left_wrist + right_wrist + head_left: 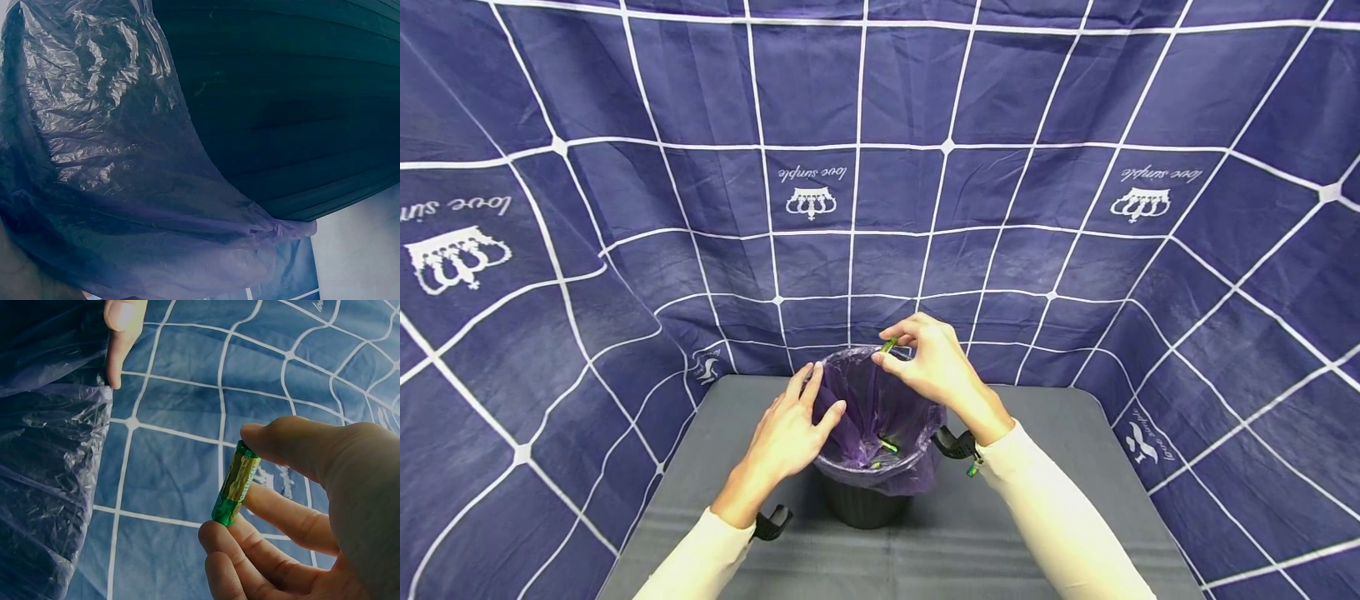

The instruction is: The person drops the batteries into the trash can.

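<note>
A small green and gold battery (236, 483) is pinched between the thumb and fingertips of my right hand (938, 360), above the far right rim of a black bin (865, 504). A translucent purple bag (917, 479) lines the bin and folds down over its outside. My left hand (786, 433) rests at the left rim with its fingers extended, the thumb over the opening. Inside the bag lie a green battery (888, 446) and another small green piece (876, 464). The left wrist view shows mostly the hanging bag (125, 156) and the bin's dark ribbed side (287, 112).
The bin stands on a grey surface (1037, 500). Blue cloth (895, 192) with white grid lines encloses the back and both sides. Another small green item (973, 469) shows by my right wrist, next to the black wrist mount (953, 443).
</note>
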The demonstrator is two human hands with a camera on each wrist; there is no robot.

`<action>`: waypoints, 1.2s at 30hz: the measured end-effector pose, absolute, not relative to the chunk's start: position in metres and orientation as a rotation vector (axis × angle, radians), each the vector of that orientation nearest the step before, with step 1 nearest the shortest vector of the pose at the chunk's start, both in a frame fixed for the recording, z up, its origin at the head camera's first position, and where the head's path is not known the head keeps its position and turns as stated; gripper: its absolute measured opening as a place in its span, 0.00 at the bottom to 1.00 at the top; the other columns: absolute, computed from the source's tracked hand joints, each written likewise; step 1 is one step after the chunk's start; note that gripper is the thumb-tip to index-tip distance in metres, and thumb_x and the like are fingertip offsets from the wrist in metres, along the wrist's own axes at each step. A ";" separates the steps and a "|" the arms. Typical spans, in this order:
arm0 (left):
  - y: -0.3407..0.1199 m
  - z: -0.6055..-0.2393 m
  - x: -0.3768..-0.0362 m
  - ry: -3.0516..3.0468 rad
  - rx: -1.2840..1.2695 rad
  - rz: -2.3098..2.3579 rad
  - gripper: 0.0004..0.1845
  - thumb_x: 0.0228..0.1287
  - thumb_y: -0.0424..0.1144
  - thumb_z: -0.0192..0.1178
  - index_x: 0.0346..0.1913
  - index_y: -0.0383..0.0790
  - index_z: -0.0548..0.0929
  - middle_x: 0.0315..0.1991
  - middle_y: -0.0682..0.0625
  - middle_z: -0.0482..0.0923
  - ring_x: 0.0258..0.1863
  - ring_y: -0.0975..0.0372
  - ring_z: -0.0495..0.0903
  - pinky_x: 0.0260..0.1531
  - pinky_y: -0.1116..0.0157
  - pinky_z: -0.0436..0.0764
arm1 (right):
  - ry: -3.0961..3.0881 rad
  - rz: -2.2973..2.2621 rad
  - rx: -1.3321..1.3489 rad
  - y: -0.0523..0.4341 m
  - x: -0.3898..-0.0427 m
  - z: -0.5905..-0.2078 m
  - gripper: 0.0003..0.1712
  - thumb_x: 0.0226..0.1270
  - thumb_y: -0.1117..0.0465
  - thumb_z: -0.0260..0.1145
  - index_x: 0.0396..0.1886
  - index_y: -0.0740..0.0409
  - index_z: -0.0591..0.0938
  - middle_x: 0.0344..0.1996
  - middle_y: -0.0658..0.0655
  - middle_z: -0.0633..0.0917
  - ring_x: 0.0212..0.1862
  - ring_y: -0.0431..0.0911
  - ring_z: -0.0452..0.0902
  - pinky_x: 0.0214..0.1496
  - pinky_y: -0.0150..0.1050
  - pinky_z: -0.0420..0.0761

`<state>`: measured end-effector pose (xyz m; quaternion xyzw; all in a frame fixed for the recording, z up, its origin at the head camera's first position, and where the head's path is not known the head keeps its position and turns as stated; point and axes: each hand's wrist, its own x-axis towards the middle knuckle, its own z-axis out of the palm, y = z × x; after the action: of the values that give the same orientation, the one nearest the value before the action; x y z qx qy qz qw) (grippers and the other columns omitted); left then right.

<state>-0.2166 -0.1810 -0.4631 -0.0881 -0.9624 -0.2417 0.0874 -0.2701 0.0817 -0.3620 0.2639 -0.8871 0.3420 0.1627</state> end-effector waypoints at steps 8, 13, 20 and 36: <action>-0.180 -0.465 -0.218 -2.870 -0.264 -0.707 0.46 0.91 0.65 0.53 0.96 0.41 0.60 0.95 0.37 0.59 0.83 0.29 0.76 0.81 0.28 0.75 | -2.551 0.995 0.744 0.077 -0.272 -0.361 0.20 0.70 0.51 0.87 0.56 0.54 0.98 0.50 0.57 0.94 0.55 0.59 0.97 0.62 0.54 0.95; -0.180 -0.465 -0.218 -2.876 -0.255 -0.711 0.46 0.91 0.65 0.53 0.96 0.41 0.60 0.95 0.38 0.58 0.84 0.29 0.75 0.82 0.28 0.74 | -2.548 0.998 0.742 0.077 -0.272 -0.363 0.19 0.70 0.52 0.87 0.56 0.54 0.98 0.50 0.57 0.94 0.55 0.58 0.97 0.62 0.54 0.95; -0.181 -0.466 -0.218 -2.869 -0.258 -0.695 0.46 0.91 0.65 0.53 0.95 0.40 0.60 0.95 0.37 0.59 0.83 0.29 0.76 0.81 0.29 0.76 | -2.569 0.976 0.742 0.079 -0.269 -0.363 0.21 0.70 0.50 0.87 0.58 0.54 0.97 0.53 0.58 0.94 0.56 0.58 0.97 0.62 0.55 0.94; -0.180 -0.465 -0.218 -2.882 -0.241 -0.718 0.46 0.91 0.65 0.54 0.96 0.42 0.58 0.96 0.38 0.57 0.84 0.29 0.75 0.82 0.29 0.75 | -2.554 1.009 0.685 0.103 -0.271 -0.378 0.18 0.75 0.53 0.83 0.57 0.57 0.97 0.52 0.60 0.95 0.55 0.58 0.96 0.61 0.58 0.95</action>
<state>-0.2182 -0.1799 -0.4649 -0.0805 -0.9640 -0.2402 0.0807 -0.2713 0.1032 -0.3781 0.2392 -0.8914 0.3524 0.1552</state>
